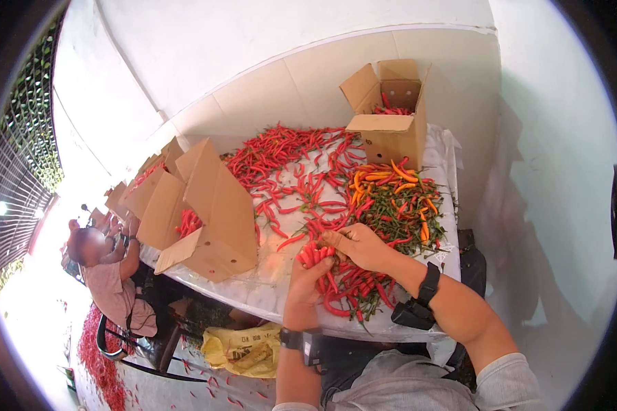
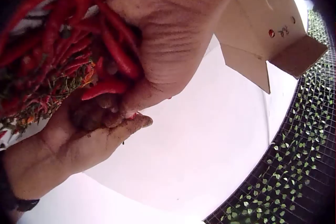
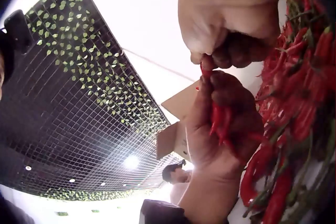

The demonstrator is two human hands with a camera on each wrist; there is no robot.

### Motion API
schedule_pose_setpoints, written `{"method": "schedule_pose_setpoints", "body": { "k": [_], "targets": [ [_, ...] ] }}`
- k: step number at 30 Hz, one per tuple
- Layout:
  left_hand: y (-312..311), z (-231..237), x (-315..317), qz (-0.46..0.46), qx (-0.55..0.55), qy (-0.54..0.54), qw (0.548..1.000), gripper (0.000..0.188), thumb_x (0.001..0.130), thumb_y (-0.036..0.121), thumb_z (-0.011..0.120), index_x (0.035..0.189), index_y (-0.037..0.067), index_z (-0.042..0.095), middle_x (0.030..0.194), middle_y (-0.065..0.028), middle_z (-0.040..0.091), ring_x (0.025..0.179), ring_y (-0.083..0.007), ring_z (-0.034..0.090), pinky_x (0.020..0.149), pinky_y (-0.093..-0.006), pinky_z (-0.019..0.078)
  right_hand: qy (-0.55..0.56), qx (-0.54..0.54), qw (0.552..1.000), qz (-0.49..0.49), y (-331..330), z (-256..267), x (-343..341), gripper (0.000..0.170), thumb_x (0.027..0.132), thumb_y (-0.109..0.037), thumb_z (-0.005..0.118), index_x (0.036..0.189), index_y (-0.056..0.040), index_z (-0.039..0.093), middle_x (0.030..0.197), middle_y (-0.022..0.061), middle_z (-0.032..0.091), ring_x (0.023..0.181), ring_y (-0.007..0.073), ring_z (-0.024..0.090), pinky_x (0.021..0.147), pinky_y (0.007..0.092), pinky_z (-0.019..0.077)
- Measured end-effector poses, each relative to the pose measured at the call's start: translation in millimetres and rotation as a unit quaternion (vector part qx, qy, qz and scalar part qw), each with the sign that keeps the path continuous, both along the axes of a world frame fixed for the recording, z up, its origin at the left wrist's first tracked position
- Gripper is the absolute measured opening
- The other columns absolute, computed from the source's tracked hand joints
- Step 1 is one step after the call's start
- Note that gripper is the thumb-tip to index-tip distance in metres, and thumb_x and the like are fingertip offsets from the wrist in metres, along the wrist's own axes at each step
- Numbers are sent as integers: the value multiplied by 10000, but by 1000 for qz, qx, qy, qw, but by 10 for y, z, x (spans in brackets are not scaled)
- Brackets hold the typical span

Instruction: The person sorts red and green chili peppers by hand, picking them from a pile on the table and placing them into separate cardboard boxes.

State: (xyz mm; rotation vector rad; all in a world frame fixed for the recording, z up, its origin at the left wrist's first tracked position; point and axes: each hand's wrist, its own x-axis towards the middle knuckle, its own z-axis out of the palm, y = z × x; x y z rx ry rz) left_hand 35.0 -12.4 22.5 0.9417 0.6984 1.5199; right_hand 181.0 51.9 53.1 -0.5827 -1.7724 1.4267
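Several red chili peppers (image 1: 314, 255) lie bunched in my left hand (image 1: 303, 284), whose fingers curl round them over the near part of the table. In the right wrist view, the chilies (image 3: 221, 121) hang across the left palm (image 3: 202, 150). My right hand (image 1: 365, 248) meets it from the right. Its thumb and fingertips pinch the end of a red chili at the left fingertips, as the right wrist view shows. The right hand's curled fingers (image 3: 236, 50) partly hide that chili. Close beside both hands is a heap of red chilies with green stems (image 1: 411, 205).
A loose pile of red chilies (image 1: 274, 154) spreads over the covered table (image 1: 274, 298). Open cardboard boxes with chilies stand at the left (image 1: 219, 219) and back right (image 1: 397, 140). Orange chilies (image 1: 391, 177) top the stemmed heap. Another person (image 1: 120, 281) sits beyond the left boxes.
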Motion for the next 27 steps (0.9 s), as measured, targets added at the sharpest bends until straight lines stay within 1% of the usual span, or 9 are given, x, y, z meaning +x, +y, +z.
{"method": "schedule_pose_setpoints", "body": {
  "k": [2, 5, 8, 11, 14, 17, 20, 23, 27],
  "targets": [
    [29, -62, -59, -28, 24, 5, 999, 295, 795, -41, 590, 1073, 7, 505, 959, -86, 589, 846, -170, 603, 754, -303, 518, 38, -46, 998, 26, -2, -38, -45, 477, 909, -417, 509, 622, -39, 559, 533, -3, 488, 488, 69, 420, 479, 241, 356],
    [-4, -23, -15, -20, 30, -20, 999, 288, 804, -40, 571, 1079, 3, 495, 967, -93, 592, 865, -177, 602, 764, -314, 515, 51, -142, 988, 46, -12, -42, -55, 457, 909, -413, 511, 610, -69, 549, 534, -16, 486, 464, 63, 397, 447, 232, 320],
    [28, -73, -59, -23, 19, -23, 999, 286, 804, -51, 561, 1075, 1, 487, 973, -96, 591, 875, -189, 601, 774, -323, 514, 67, -247, 963, 89, -4, -31, -27, 432, 912, -399, 511, 625, -78, 535, 544, -13, 497, 445, 63, 385, 425, 224, 291],
    [36, -88, -82, -26, 30, -31, 999, 293, 803, -54, 561, 1080, 3, 486, 978, -97, 590, 881, -194, 600, 773, -325, 514, 87, -264, 956, 96, 1, -45, -61, 399, 913, -389, 512, 661, -80, 534, 533, -17, 492, 425, 65, 375, 407, 221, 275],
    [53, -100, -90, -14, 43, -45, 998, 303, 804, -57, 559, 1091, 2, 483, 978, -99, 590, 880, -198, 600, 768, -325, 516, 75, -196, 975, 73, -79, 127, 24, 286, 905, -314, 552, 769, -62, 565, 607, -22, 529, 498, 54, 435, 454, 214, 333],
    [34, -97, -74, 34, 34, -85, 995, 314, 800, -63, 558, 1097, 6, 483, 965, -99, 593, 863, -195, 603, 748, -317, 517, 86, -28, 996, -19, 71, -21, 5, 182, 880, -216, 601, 895, -35, 583, 743, -13, 582, 645, 53, 520, 576, 210, 425],
    [28, -71, -56, 43, 26, -95, 994, 314, 798, -67, 560, 1093, 11, 486, 949, -101, 597, 844, -194, 606, 723, -311, 521, 101, 18, 994, -21, 146, -31, 52, 188, 858, -139, 622, 987, -10, 577, 862, 2, 602, 784, 62, 551, 709, 218, 457],
    [34, -57, -48, 55, 9, -90, 994, 319, 795, -63, 570, 1094, 13, 489, 926, -102, 602, 818, -191, 610, 697, -303, 521, 97, 36, 994, -26, 114, -8, 48, 190, 859, -133, 618, 992, -3, 578, 880, 14, 610, 803, 71, 562, 736, 217, 460],
    [8, -35, -39, 52, -15, -75, 996, 312, 793, -55, 585, 1085, 10, 494, 911, -97, 608, 793, -186, 614, 681, -297, 522, 117, 9, 993, -31, 38, 46, 40, 155, 868, -117, 599, 974, -5, 577, 865, 6, 603, 782, 62, 547, 709, 212, 451]
  ]
}}
